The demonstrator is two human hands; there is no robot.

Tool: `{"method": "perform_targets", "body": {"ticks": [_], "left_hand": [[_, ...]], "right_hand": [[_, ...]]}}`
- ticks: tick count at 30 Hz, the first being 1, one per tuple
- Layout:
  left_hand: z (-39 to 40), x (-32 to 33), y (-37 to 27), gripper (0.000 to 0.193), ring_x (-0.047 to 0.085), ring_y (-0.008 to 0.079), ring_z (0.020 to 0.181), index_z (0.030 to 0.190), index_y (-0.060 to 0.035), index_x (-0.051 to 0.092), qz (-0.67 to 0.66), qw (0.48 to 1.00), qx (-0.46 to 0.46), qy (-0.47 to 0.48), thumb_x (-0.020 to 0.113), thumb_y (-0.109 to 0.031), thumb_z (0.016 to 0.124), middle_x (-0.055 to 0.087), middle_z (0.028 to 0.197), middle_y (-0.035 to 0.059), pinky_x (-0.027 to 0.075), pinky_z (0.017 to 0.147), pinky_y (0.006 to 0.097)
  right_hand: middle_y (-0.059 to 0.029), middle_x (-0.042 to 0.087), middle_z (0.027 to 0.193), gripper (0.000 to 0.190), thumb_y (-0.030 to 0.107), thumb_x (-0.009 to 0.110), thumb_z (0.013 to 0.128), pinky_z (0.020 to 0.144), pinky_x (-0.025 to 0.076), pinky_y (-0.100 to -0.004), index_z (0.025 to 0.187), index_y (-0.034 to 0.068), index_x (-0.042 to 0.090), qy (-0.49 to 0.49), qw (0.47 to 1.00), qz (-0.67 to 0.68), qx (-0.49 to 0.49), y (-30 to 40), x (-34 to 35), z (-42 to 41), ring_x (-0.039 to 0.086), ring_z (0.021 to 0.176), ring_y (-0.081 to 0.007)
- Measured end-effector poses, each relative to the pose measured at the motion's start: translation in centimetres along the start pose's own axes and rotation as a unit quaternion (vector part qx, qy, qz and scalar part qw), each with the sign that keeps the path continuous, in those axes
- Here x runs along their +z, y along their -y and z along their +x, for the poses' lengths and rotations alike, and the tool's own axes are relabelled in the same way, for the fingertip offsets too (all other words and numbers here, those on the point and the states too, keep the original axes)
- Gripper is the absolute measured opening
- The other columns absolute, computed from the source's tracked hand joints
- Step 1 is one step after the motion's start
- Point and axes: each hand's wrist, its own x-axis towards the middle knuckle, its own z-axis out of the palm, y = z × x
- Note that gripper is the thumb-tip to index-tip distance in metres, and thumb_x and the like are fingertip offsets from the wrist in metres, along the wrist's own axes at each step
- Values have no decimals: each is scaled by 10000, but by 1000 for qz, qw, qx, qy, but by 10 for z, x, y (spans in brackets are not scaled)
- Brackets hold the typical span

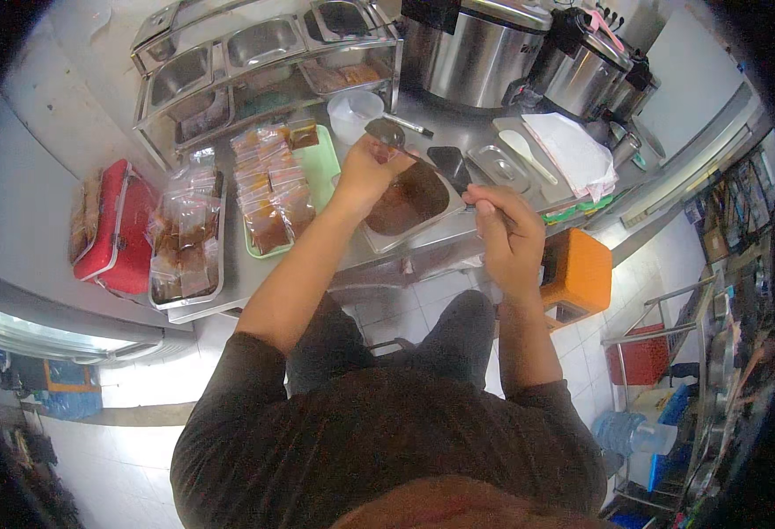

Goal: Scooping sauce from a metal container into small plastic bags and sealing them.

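Observation:
My left hand (363, 177) is over the far left part of a metal pan (387, 243) of dark brown sauce. Its fingers are closed on what looks like a small clear plastic bag (383, 153), mostly hidden by the hand. Just beyond the fingers is a dark, rounded ladle-like bowl (385, 131). At the pan's right corner, my right hand (513, 235) has its thumb and fingertips drawn together. A black flat utensil (450, 165) reaches close to those fingertips; whether they grip it is unclear.
Filled zip bags (270, 185) lie on a green tray (321, 165), and more fill a metal tray (221, 284). Left of these stands a red cooler box (120, 228). A translucent tub (354, 114), a pan lid (500, 165), a white spoon (526, 155) and large steel cookers (473, 59) are around the counter.

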Motion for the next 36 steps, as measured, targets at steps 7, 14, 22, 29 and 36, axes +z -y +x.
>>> {"method": "perform_targets", "body": {"ticks": [7, 14, 22, 29, 36], "left_hand": [[12, -11, 27, 308, 611, 141, 821, 1020, -20, 575, 68, 998, 6, 6, 805, -109, 836, 637, 894, 41, 488, 769, 283], [4, -8, 12, 380, 581, 124, 829, 1039, -8, 598, 116, 993, -2, 4, 831, -225, 830, 637, 908, 34, 469, 769, 281], [1, -11, 10, 311, 530, 89, 802, 961, -60, 561, 67, 998, 3, 18, 815, -200, 850, 568, 846, -20, 420, 723, 258], [-12, -25, -1, 219, 523, 102, 843, 1073, -61, 564, -116, 991, -30, 59, 665, -33, 880, 554, 931, -13, 414, 784, 253], [-34, -19, -40, 665, 495, 121, 860, 1438, -83, 416, -121, 985, -96, 79, 534, 3, 790, 515, 1027, 34, 431, 820, 274]], "right_hand": [[-72, 731, 958, 180, 79, 615, 984, 611, 424, -213, 1122, 8, 705, -34, 994, 67, 75, -8, 2, -4, 534, 687, -62], [-103, 719, 955, 237, 156, 590, 1019, 582, 405, -213, 1162, -17, 666, -92, 965, 191, 154, -12, 4, -5, 474, 640, -43], [-90, 702, 899, 249, 196, 592, 1019, 583, 418, -236, 1158, -2, 652, -186, 892, 332, 243, -29, -10, -5, 500, 682, -70], [-59, 668, 867, 249, 219, 602, 1012, 576, 403, -231, 1142, 11, 648, -176, 906, 257, 287, -65, -23, -35, 502, 661, -72], [-78, 630, 1055, 458, 172, 684, 930, 703, 453, -264, 1338, 15, 549, -58, 978, -33, 197, -52, 3, -34, 521, 788, -111]]}}
